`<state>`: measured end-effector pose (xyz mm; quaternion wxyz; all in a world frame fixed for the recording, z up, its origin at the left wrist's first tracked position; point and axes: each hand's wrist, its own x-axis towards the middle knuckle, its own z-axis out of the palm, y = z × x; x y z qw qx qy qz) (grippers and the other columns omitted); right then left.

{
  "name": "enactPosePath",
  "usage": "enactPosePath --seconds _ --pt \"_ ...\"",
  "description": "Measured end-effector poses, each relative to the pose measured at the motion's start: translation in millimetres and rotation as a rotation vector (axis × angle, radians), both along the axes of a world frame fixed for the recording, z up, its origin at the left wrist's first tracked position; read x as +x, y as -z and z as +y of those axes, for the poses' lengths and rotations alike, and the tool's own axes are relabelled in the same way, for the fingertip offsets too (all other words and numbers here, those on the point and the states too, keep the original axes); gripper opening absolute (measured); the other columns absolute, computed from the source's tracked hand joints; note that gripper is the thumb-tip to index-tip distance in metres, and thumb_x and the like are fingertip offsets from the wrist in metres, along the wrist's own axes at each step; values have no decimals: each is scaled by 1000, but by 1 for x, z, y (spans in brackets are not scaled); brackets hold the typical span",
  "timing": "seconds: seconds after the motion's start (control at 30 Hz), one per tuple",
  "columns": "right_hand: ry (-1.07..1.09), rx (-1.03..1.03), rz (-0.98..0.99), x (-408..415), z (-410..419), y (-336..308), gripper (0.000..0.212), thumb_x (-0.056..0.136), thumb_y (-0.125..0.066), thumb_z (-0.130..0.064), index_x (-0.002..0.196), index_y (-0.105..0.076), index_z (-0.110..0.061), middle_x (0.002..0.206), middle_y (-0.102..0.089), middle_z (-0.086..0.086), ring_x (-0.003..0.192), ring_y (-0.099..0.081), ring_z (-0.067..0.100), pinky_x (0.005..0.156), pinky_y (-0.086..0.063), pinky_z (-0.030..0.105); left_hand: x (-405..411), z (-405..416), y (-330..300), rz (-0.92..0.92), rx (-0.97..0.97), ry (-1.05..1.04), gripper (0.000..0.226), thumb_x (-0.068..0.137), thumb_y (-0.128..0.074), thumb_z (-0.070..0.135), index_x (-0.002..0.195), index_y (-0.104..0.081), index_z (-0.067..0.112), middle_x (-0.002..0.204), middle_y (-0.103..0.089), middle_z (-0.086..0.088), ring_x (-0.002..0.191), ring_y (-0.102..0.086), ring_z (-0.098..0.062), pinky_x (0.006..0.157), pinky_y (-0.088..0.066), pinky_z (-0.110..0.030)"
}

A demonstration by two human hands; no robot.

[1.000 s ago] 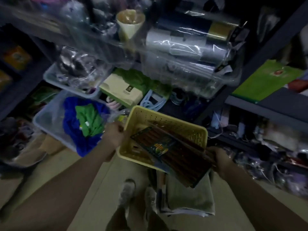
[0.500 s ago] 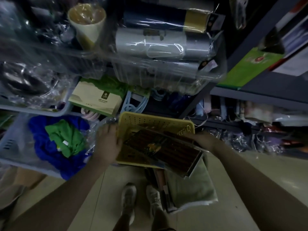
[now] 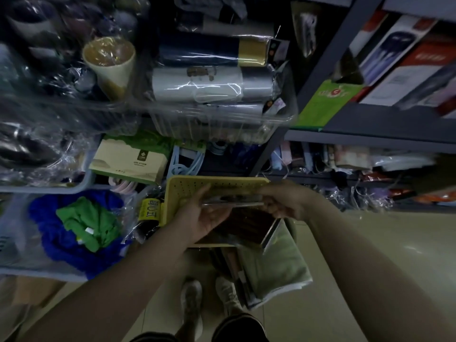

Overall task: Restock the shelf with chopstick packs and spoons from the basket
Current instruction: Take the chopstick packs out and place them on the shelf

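Head view shows a flat pack (image 3: 232, 199) of chopsticks, clear-wrapped, held edge-on just above the yellow basket (image 3: 187, 186). It looks light and stiff along its length, but the film is glossy and probably slick, so the short ends seem the safest hold. Left hand (image 3: 204, 215) cups one end from below, fingers curled to it; right hand (image 3: 283, 201) pinches the other end. More dark packs (image 3: 246, 228) lie in the basket. Behind stand the crowded shelf bins (image 3: 222, 124).

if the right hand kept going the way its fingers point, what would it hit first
Its fingers point left, so the right hand would probably meet the left hand first, across the pack both hold; depth is unclear.
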<state>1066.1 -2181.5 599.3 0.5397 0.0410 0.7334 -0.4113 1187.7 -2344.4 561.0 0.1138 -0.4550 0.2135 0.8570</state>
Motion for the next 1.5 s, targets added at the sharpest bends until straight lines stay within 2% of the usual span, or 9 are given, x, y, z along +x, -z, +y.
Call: enactPosePath --seconds 0.13,0.23,0.37,0.6,0.73,0.93,1.0,1.1,1.5 --pt "-154 -82 62 25 15 -1 21 90 -57 -21 70 -56 -17 51 -59 0 46 -51 12 48 -43 23 15 -12 -17 -108 -167 191 8 83 -60 10 82 -56 3 69 -65 -12 51 -66 -21 40 -54 -23" --pt "-200 239 460 18 27 40 12 86 -62 -27 83 -61 -15 83 -65 11 82 -61 25 76 -46 34 40 -26 -20 -169 -379 430 9 81 -60 6 90 -60 4 75 -69 -13 68 -67 -26 50 -57 -30" --pt "-368 598 540 23 16 79 78 79 -63 -51 136 -35 -6 139 -40 20 130 -37 39 105 -36 46 73 -51 -27 -175 -600 589 20 81 -56 2 98 -63 9 89 -69 -16 82 -65 -32 70 -52 -38" --pt "-430 772 481 18 -1 87 97 69 -68 -60 141 -33 -6 147 -32 20 136 -29 38 109 -28 47 108 -50 -12 -155 -647 534 24 86 -55 0 93 -53 23 84 -59 2 77 -56 -16 67 -46 -30" --pt "-450 679 418 11 4 92 93 60 -71 -65 132 -48 -11 135 -51 15 124 -47 36 102 -40 45 111 -37 -1 -181 -836 496 26 87 -61 19 110 -56 10 97 -64 -6 92 -61 -25 82 -50 -36" --pt "-203 269 367 21 -5 50 49 80 -71 -21 124 -55 -6 125 -59 13 115 -55 30 95 -46 35 116 -21 -3 -65 -1120 622 34 82 -66 21 112 -56 11 103 -66 -5 96 -62 -22 72 -46 -28" --pt "-172 208 188 28 0 31 32 82 -69 -21 107 -55 -5 92 -62 9 83 -59 24 64 -52 23 118 -13 -11 -46 -1247 642 32 82 -66 22 109 -55 8 98 -65 -5 93 -62 -23 67 -43 -25" --pt "-111 165 78 39 26 22 17 87 -63 -24 81 -53 -12 46 -54 0 35 -45 9 31 -29 14 117 18 -32 18 -1423 649 38 82 -65 25 115 -52 9 100 -65 -3 91 -61 -21 70 -44 -26" --pt "235 -367 369 48 210 -17 33 89 -54 -13 60 -38 -17 57 -40 1 49 -40 14 44 -31 22 125 207 -96 132 -1756 305 30 85 -60 18 111 -48 12 82 -56 15 72 -60 -10 60 -47 -27"
